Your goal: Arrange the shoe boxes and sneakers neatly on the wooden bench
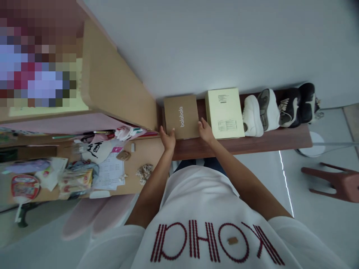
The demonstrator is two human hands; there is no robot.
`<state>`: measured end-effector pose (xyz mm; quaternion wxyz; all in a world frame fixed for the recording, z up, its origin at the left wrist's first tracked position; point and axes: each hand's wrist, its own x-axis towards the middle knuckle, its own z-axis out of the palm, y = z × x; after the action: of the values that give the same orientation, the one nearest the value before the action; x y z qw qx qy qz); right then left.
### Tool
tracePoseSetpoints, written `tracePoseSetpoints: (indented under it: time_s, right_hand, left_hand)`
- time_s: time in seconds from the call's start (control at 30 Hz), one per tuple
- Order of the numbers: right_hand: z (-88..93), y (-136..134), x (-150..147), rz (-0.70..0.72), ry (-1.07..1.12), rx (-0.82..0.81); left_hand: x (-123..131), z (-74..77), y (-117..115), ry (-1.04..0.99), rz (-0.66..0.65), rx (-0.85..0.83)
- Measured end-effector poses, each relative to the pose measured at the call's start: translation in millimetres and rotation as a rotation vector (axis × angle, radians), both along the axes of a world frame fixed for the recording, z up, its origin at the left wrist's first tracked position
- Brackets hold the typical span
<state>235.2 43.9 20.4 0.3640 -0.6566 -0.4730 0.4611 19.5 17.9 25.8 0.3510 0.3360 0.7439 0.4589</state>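
A brown cardboard box (181, 116) with white lettering sits on a dark wooden shelf (252, 144) against the wall. My left hand (167, 139) grips the box's near left corner, fingers curled on its edge. My right hand (206, 131) holds the near right corner, thumb on top. Right beside the box lies a pale yellow box (224, 112) with printed labels, almost touching my right hand.
Right of the yellow box stand white shoes (259, 114) and black shoes (300, 102) in a row on the shelf. A cluttered desk (140, 149) with papers, a fan and small items is at left. A reddish stool (336, 183) stands on the floor at right.
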Motion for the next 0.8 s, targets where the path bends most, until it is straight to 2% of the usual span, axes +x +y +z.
tracePoseSetpoints:
  time_s: [0.07, 0.17, 0.27, 0.33, 0.43, 0.57, 0.67, 0.8]
  right_hand:
    - [15.2, 0, 16, -0.021, -0.009, 0.052]
    - [33.4, 4, 52, -0.039, -0.055, 0.111]
    - [41.9, 8, 91, -0.073, -0.073, 0.127]
    - [42.9, 10, 116, -0.094, -0.096, 0.127]
    - [40.3, 11, 147, -0.092, -0.153, 0.121]
    - [33.6, 11, 178, -0.072, -0.182, 0.113]
    - [26.5, 12, 193, -0.072, -0.176, 0.117]
    - [14.8, 11, 202, -0.091, -0.2, 0.09]
  left_hand:
    - [16, 11.7, 6, 0.027, -0.044, 0.092]
    - [60, 28.6, 16, -0.041, -0.142, 0.184]
    - [110, 38.5, 23, -0.143, -0.2, 0.191]
    - [138, 39.6, 25, -0.182, -0.23, 0.157]
    - [168, 34.0, 26, -0.21, -0.278, 0.083]
    - [194, 17.8, 29, -0.238, -0.295, 0.006]
    - [205, 1.5, 34, -0.267, -0.263, -0.03]
    - [207, -23.0, 40, -0.29, -0.146, -0.147]
